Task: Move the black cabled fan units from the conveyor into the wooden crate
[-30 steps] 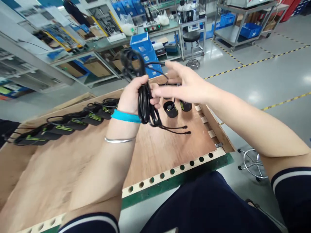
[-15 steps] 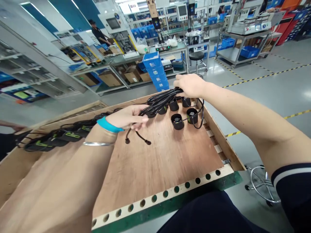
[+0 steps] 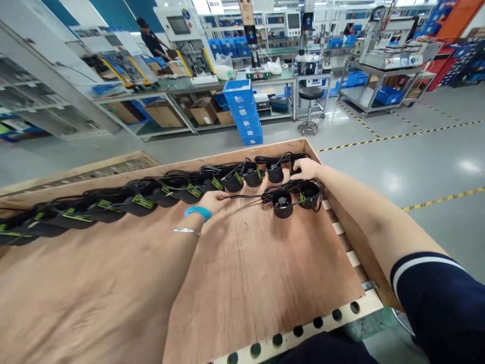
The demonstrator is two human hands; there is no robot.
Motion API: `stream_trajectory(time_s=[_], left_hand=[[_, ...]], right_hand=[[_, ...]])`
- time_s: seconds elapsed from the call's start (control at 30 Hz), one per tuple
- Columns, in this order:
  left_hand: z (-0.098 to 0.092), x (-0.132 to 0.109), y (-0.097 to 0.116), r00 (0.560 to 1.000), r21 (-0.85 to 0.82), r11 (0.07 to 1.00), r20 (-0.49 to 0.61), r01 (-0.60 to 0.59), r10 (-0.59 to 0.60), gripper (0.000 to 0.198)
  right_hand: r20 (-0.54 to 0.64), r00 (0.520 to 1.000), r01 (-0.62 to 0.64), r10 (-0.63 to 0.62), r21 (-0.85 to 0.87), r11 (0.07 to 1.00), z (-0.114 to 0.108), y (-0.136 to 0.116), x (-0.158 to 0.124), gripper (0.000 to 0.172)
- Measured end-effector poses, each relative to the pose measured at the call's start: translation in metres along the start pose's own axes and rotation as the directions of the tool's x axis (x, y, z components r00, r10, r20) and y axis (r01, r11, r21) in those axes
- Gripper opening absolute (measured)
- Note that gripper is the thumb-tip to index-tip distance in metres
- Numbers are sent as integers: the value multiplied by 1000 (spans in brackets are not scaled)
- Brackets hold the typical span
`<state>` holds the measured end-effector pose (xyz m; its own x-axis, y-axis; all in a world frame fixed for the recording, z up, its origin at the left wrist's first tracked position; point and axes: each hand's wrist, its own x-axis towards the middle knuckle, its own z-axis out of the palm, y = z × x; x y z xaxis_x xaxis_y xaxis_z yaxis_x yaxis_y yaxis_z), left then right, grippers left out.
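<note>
My left hand [image 3: 215, 201], wearing a turquoise band and a silver bangle, pinches a thin black cable [image 3: 245, 196]. That cable runs right to a coiled black cable bundle [image 3: 271, 193] lying on the wooden board. My right hand [image 3: 307, 169] is closed, fingers curled beside a black cylindrical fan-like unit [image 3: 294, 161] in the far right corner; what its fingertips grip is hidden. Just nearer to me stand two similar units, one showing a finned centre [image 3: 282, 203], the other [image 3: 309, 195] below my right wrist.
Several more black units with yellow-green labels [image 3: 142, 202] line the far wall of the wooden crate [image 3: 227, 156], cables behind them. A strip with round holes [image 3: 288, 339] borders the near edge. Beyond stand stacked blue bins [image 3: 242, 108], a stool [image 3: 309, 96] and a person [image 3: 151, 40] at a bench.
The cable bundle has come down from between my hands onto the board by the two near units. My left hand now pinches one cable; my right hand has moved to the far corner.
</note>
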<state>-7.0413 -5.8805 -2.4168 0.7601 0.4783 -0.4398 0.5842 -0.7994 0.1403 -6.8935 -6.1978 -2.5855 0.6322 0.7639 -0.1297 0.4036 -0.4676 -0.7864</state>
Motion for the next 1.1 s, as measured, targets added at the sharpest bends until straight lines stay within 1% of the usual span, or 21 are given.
stream_trajectory(time_s=[0.07, 0.1, 0.13, 0.17, 0.2, 0.23, 0.27, 0.3, 0.37, 0.4, 0.47, 0.57, 0.7, 0.77, 0.8, 0.87, 0.9, 0.97, 1.03, 1.07, 1.1], left_hand=[[21, 3, -14, 998, 134, 989, 11, -55, 54, 34], [30, 3, -17, 995, 201, 976, -25, -88, 95, 32], [39, 2, -16, 985, 257, 959, -90, -123, 150, 30], [48, 1, -12, 963, 295, 941, -157, -165, 218, 31], [57, -1, -5, 937, 309, 925, -196, -221, 289, 34], [66, -1, 4, 915, 297, 910, -195, -289, 354, 39], [75, -1, 14, 899, 265, 894, -153, -362, 410, 44], [84, 0, 25, 887, 227, 876, -85, -426, 454, 48], [99, 6, 45, 865, 208, 842, 62, -499, 497, 50], [106, 11, 53, 865, 244, 830, 106, -501, 491, 47], [116, 22, 62, 892, 367, 814, 132, -450, 433, 37], [122, 37, 63, 938, 493, 805, 76, -331, 339, 31], [118, 46, 61, 962, 500, 831, 14, -242, 272, 30], [112, 39, 61, 952, 462, 861, -101, -213, 290, 32], [110, 32, 61, 932, 405, 888, -183, -219, 313, 36], [109, 11, 61, 884, 180, 936, -315, -302, 346, 47], [110, -2, 61, 872, 40, 929, -333, -368, 359, 54], [119, -28, 62, 862, -177, 861, -283, -477, 420, 74], [135, -46, 65, 848, -255, 810, -215, -528, 485, 103], [144, -52, 67, 845, -256, 807, -211, -532, 491, 114], [152, -54, 68, 848, -249, 814, -234, -525, 476, 119]], right_hand=[[-78, 994, -76, 83, 81, 994, -5, 7, -2, 31], [-119, 983, -123, 139, 132, 984, -11, 11, -4, 32], [-152, 968, -170, 200, 192, 967, -17, 16, -7, 31], [-174, 950, -211, 260, 257, 943, -24, 21, -10, 28], [-178, 934, -241, 309, 323, 915, -29, 25, -14, 25], [-167, 925, -258, 342, 386, 886, -33, 29, -19, 21], [-149, 918, -267, 368, 454, 850, -36, 32, -25, 19], [-128, 914, -265, 384, 527, 808, -38, 33, -31, 18], [-84, 917, -248, 391, 647, 721, -38, 33, -46, 19], [-68, 920, -240, 386, 682, 691, -39, 31, -54, 19], [-48, 927, -229, 373, 713, 662, -40, 26, -72, 21], [-54, 945, -184, 322, 726, 663, -44, 19, -101, 23], [-77, 973, -83, 216, 762, 643, -44, 15, -143, 32], [-98, 977, -40, 187, 785, 618, -44, 14, -168, 36], [-118, 976, -19, 183, 790, 613, -43, 13, -182, 38], [-154, 968, 2, 196, 793, 609, -42, 9, -210, 37], [-163, 964, 4, 209, 796, 605, -40, 6, -224, 36], [-140, 964, -18, 226, 814, 581, -30, -7, -246, 32], [-87, 973, -46, 212, 833, 552, -11, -26, -258, 29], [-58, 979, -61, 197, 835, 547, 3, -38, -260, 28], [-27, 983, -77, 179, 831, 551, 17, -50, -259, 29]])
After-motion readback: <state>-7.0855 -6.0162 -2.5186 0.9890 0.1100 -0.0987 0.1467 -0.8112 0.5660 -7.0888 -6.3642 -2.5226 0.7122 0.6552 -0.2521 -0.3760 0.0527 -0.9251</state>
